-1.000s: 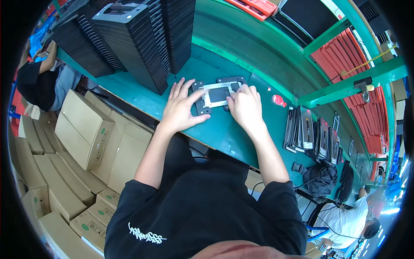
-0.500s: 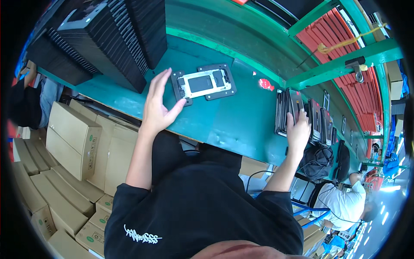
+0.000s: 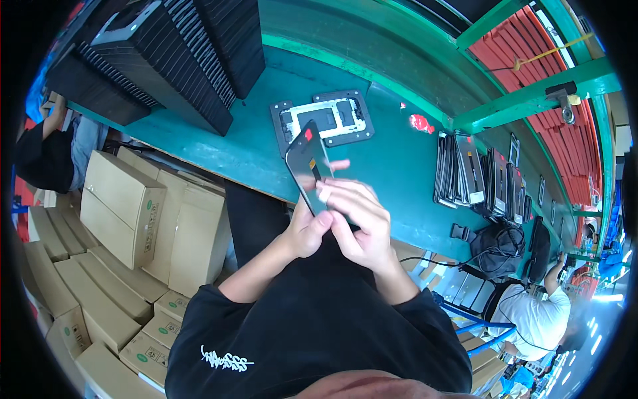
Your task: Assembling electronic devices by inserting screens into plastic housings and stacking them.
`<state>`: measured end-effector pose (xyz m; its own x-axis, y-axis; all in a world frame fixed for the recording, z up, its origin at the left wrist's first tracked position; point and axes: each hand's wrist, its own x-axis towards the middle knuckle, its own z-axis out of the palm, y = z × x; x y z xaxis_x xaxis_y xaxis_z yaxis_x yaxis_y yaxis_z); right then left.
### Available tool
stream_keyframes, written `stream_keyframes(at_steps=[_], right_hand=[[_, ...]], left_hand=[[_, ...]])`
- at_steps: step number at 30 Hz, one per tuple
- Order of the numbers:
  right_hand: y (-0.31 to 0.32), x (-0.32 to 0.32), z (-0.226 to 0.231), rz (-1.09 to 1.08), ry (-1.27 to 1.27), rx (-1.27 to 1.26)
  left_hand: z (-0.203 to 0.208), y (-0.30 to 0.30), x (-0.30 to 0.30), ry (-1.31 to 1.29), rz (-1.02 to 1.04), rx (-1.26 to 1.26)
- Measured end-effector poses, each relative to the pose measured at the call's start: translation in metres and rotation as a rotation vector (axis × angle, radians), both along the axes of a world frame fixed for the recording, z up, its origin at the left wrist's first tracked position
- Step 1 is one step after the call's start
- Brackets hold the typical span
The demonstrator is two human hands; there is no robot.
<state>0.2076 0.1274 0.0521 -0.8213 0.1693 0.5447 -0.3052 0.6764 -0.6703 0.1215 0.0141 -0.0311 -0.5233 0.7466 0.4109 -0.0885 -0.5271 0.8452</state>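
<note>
Tilted up in front of my chest is a thin dark phone screen panel, with a red mark near its top corner and a small orange patch. My left hand grips its lower part, some of its fingers hidden behind. My right hand is closed against the panel's lower right side, fingers curled at its face near the orange patch. Just beyond the panel, on the green bench, lies a black fixture holding a white phone frame. The panel's top overlaps the fixture's near edge.
Tall stacks of black trays stand at the left. Rows of similar panels lean at the right, beside a black bag. Cardboard boxes fill the floor left. A green metal rail crosses the far right; a co-worker sits right.
My right hand has come from the panel row to my front with a panel. My left hand has left the fixture's side and now holds that panel too.
</note>
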Motion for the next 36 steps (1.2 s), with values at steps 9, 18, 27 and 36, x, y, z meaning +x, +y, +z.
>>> stream_keyframes(at_steps=[9, 18, 27, 36], right_hand=[[-0.008, -0.013, 0.003, -0.107, 0.049, -0.997], [0.103, -0.012, -0.007, -0.039, -0.053, -0.658], [0.159, -0.038, -0.056, -0.641, 0.216, -0.013], [0.079, -0.048, 0.012, 0.719, -0.858, -0.7]], left_hand=[[0.001, -0.011, -0.002, 0.604, 0.156, -0.331], [0.005, -0.015, -0.014, -0.105, -0.214, -0.262], [0.038, -0.012, -0.022, -0.608, -0.114, -0.127], [0.023, -0.022, -0.055, -0.499, -0.249, -0.233]])
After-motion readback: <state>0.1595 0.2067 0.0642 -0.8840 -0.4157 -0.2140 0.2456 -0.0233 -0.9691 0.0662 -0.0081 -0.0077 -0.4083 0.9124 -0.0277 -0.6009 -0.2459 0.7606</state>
